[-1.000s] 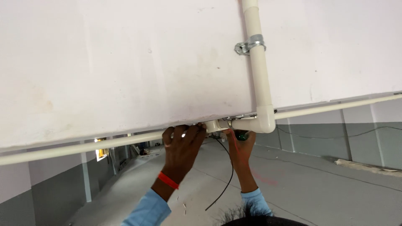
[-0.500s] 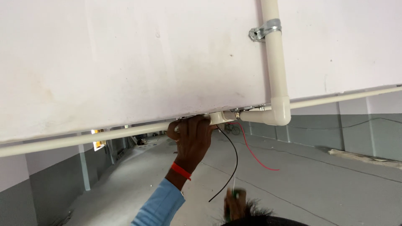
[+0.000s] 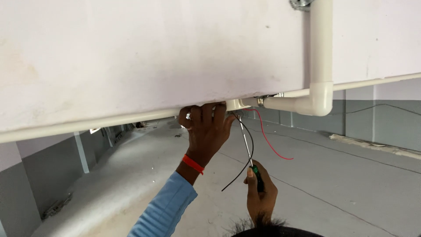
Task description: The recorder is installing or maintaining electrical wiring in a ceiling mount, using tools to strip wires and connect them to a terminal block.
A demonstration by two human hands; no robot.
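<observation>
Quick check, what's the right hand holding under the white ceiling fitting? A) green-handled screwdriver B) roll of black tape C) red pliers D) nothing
A: the right hand grips a green-handled screwdriver, its metal shaft angled up toward the white fitting that the left hand is touching, beside the loose black wire and red wire.

— How many hands are up there?
— Two: the left hand and the right hand.
— Tools?
— One screwdriver, green at the handle.
— Loose wires?
— Two: one black wire, one red wire.
— Pipework?
— One white elbow, one metal clamp, one orange wristband.
</observation>
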